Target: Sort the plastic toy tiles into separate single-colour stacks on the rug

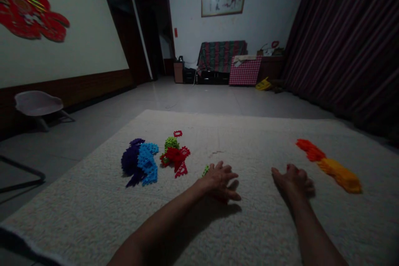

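Note:
My left hand [220,181] rests low on the white rug [249,141], fingers curled over small pieces; a green piece [205,170] shows at its left edge and something red beneath it. My right hand [294,179] lies on the rug a little to the right, fingers curled, with a small red bit showing at its knuckles. To the left lie piles of plastic lattice pieces: purple [130,160], blue [148,163], red [175,158] and green [171,143]. A row of orange and yellow pieces [330,166] lies to the right of my right hand.
A small pale stool [38,104] stands on the tiled floor at the left by the wall. A covered bench [221,56] and a checked board [245,71] stand at the far wall. Dark curtains [349,37] hang along the right side.

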`<act>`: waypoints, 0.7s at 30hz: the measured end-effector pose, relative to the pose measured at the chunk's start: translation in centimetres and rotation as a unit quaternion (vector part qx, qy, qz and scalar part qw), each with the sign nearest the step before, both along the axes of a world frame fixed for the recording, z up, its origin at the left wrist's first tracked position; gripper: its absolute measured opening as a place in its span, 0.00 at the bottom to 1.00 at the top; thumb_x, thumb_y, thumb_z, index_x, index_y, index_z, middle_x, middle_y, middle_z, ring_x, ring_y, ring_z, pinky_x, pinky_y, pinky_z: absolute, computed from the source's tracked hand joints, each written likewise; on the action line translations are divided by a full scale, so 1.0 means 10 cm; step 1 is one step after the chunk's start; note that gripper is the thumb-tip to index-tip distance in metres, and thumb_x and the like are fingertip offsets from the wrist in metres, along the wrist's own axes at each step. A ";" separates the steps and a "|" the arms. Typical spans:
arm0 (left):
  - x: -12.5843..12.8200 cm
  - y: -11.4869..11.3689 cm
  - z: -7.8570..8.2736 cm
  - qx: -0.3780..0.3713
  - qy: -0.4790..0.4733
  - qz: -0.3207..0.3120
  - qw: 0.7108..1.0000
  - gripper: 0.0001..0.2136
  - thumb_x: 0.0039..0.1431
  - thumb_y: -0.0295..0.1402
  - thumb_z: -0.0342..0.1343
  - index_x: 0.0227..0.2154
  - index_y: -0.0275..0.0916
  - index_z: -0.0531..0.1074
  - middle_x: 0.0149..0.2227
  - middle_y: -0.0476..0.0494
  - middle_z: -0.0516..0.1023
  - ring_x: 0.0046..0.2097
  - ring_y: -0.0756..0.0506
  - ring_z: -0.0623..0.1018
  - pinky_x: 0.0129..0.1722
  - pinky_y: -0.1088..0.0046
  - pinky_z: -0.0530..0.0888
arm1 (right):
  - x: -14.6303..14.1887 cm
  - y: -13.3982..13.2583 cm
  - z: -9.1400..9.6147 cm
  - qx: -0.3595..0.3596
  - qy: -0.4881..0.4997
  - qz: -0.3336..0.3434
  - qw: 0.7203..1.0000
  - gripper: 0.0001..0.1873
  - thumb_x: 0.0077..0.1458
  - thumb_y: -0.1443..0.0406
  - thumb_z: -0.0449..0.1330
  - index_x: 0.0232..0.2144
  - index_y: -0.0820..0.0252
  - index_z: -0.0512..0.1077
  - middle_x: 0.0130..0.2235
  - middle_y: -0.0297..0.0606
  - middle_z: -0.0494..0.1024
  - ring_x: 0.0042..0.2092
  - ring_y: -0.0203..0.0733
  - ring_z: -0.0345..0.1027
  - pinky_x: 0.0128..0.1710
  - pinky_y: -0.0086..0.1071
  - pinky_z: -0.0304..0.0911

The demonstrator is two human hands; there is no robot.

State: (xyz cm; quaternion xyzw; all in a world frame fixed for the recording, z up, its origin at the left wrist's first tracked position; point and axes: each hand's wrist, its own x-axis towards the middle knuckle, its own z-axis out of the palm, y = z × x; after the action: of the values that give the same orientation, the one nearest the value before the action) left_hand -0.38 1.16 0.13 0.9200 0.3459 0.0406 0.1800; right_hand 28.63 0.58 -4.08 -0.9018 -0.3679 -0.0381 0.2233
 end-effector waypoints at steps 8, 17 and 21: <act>-0.36 -0.01 -0.19 0.101 -0.022 0.051 0.993 0.09 0.59 0.33 0.52 0.38 0.39 0.76 0.45 0.37 0.75 0.50 0.39 0.72 0.49 0.62 0.69 | 0.04 -0.03 -0.05 0.023 0.001 0.079 0.997 0.19 0.57 0.59 0.52 0.46 0.56 0.75 0.56 0.48 0.69 0.53 0.59 0.63 0.50 0.49 0.62; -0.81 -0.12 -0.17 0.133 -0.088 0.150 0.976 0.13 0.60 0.34 0.55 0.46 0.40 0.75 0.49 0.37 0.75 0.51 0.40 0.71 0.51 0.61 0.68 | -0.03 0.17 -0.04 0.016 -0.001 -0.010 1.000 0.25 0.57 0.55 0.53 0.52 0.63 0.69 0.55 0.57 0.67 0.57 0.62 0.60 0.54 0.53 0.57; -0.60 -0.36 -0.16 0.091 -0.126 0.005 0.988 0.14 0.56 0.43 0.61 0.43 0.44 0.75 0.48 0.41 0.75 0.51 0.41 0.71 0.49 0.63 0.69 | -0.02 0.15 -0.04 0.013 -0.022 0.007 1.000 0.20 0.60 0.57 0.51 0.47 0.61 0.74 0.52 0.56 0.70 0.55 0.62 0.62 0.50 0.52 0.59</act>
State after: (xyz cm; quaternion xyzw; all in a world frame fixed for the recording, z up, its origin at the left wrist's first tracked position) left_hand -6.36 -2.40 -1.47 0.9184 0.3195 0.1885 0.1375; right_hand 28.40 2.07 -4.48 -0.8951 -0.3786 -0.0608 0.2275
